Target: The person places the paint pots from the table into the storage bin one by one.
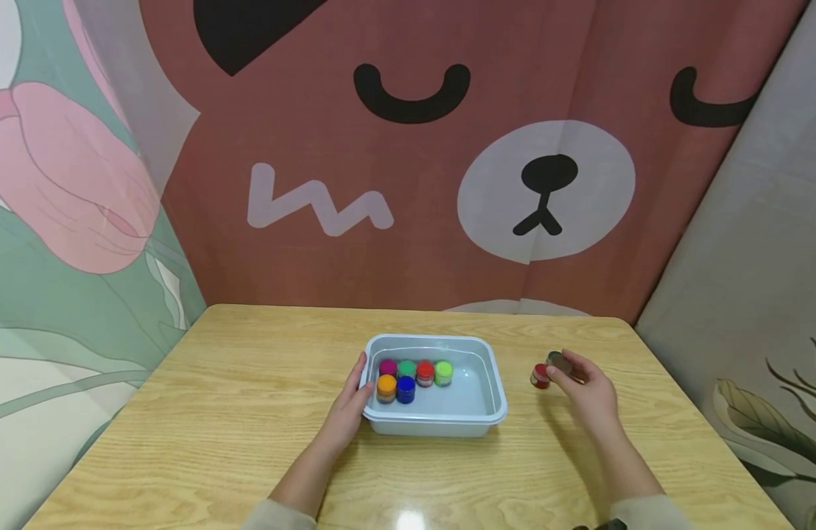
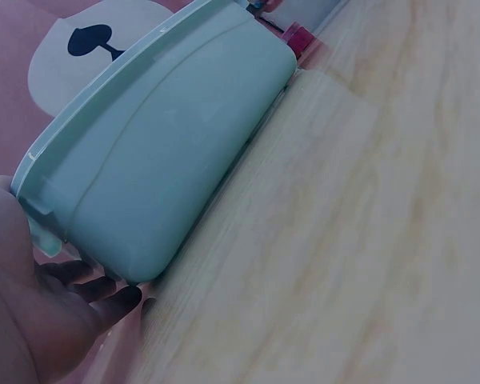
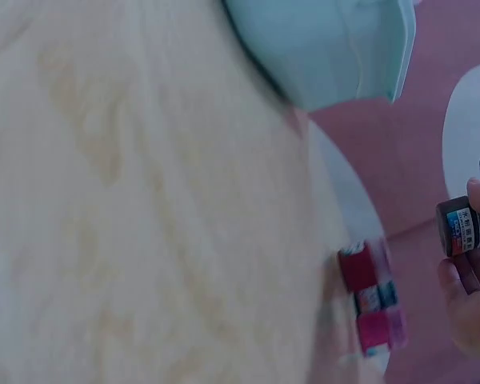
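Note:
A pale blue plastic tub point(image 1: 434, 425) stands on the table. My left hand point(image 1: 345, 408) grips its left end, thumb at the rim and fingers along the outside wall. Inside, towards the left, sit several small paint jars: magenta point(image 1: 387, 367), green point(image 1: 406, 369), red point(image 1: 425, 373), lime point(image 1: 443, 373), orange point(image 1: 386, 389) and blue point(image 1: 405, 390). To the right of the tub, my right hand point(image 1: 595, 397) pinches a dark paint jar point(image 3: 458, 227) above the table. Beneath and beside it stand a dark red jar point(image 1: 540, 377), a teal-labelled jar point(image 3: 370, 299) and a pinkish-red jar point(image 3: 374, 332).
The wooden table point(image 1: 249, 383) reaches back to a curtain point(image 1: 421, 250) printed with a bear's face. Patterned cloth hangs on both sides. A small dark object point(image 1: 610, 525) shows at the bottom edge, near the right sleeve.

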{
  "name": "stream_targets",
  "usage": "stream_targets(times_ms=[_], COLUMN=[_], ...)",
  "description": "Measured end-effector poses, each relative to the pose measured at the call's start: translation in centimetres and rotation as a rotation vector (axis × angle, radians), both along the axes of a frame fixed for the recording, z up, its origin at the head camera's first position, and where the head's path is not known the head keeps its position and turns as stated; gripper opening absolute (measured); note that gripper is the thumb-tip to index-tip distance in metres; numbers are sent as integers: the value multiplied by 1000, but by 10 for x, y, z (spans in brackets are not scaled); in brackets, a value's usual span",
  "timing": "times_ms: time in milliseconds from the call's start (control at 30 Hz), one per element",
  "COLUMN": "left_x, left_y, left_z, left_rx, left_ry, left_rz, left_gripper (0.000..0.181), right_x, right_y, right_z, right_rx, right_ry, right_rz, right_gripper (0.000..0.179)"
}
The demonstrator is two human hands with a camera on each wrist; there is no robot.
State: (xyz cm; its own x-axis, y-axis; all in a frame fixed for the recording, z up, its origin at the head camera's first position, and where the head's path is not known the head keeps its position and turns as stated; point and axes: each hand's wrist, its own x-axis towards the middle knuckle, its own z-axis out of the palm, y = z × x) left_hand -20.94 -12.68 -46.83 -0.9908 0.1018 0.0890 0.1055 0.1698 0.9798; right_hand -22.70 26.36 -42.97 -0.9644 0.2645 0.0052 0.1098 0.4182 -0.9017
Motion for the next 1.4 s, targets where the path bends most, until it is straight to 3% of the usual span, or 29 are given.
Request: stream_targets(times_ms=[300,567,900,1133,1400], left_x=[-1,-1,1,2,1], left_y=[0,0,1,1,1], left_z=[-1,-2,0,1,1], left_rx=[1,-15,-7,10,7], left_ry=[-9,-26,-5,-6,-8], left_rz=[6,17,5,-4,-1], left_gripper=[60,59,60,60,59], right_x=[-6,-12,-17,-19,-27], right_y=[-22,-41,-75,-103,-130], right_z=[20,31,40,41,29], right_rx=[-11,-125,-43,-27,-18], right_ry=[31,75,102,110,89], right_rz=[44,115,213,279,331], right_gripper=[68,64,61,59,54])
